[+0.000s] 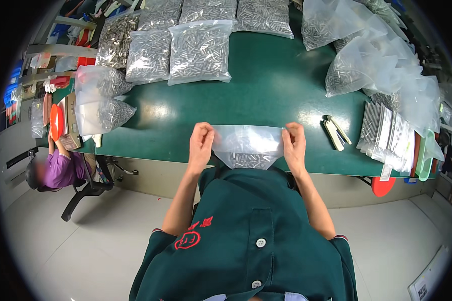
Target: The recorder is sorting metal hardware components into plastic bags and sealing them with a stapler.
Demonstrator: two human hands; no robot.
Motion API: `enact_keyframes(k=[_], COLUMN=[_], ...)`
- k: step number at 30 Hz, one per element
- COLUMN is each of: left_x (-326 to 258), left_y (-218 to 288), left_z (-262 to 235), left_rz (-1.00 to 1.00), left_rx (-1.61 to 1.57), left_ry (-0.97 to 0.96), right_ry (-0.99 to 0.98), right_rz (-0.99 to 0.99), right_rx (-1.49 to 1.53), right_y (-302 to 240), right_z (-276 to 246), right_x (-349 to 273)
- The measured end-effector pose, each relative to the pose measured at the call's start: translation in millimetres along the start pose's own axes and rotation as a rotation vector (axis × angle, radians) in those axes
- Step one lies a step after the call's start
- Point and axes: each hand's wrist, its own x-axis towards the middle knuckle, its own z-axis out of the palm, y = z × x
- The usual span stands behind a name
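A clear plastic bag with small metal pins in its lower part hangs at the near edge of the table, close to my body. Its left top corner is pinched in my left hand. My right hand pinches the opposite top corner, so the upper edge is stretched flat between them. The bag's bottom is hidden by my shirt. Right of my right hand lies a cream stapler on the green table.
Full bags of metal pins line the far side. Open bags crowd the right, above a stack of flat packets and a green scoop. Partly filled bags stand left. A person in purple sits beyond, holding something orange.
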Motion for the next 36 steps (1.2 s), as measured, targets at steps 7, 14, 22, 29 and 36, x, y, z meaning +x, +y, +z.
enact_keyframes(k=[7, 14, 22, 29, 36], left_x=[20, 30, 34, 39, 39], left_y=[21, 11, 36, 43, 32], left_z=[-22, -26, -25, -24, -25], left_rz=[-0.183, -0.242, -0.105, -0.165, -0.294], left_rx=[0.024, 0.173, 0.423, 0.375, 0.075], left_ry=[-0.345, -0.477, -0.485, -0.455, -0.396], right_ry=[-0.384, -0.514, -0.434, -0.429, -0.423], right_rz=[0.175, 0.145, -0.059, -0.268, -0.228], right_rx=[0.158, -0.069, -0.281, -0.407, -0.395], right_y=[7, -4, -17, -30, -29], right_z=[-34, -41, -40, -41, -41], right_x=[24, 35, 28, 30, 29])
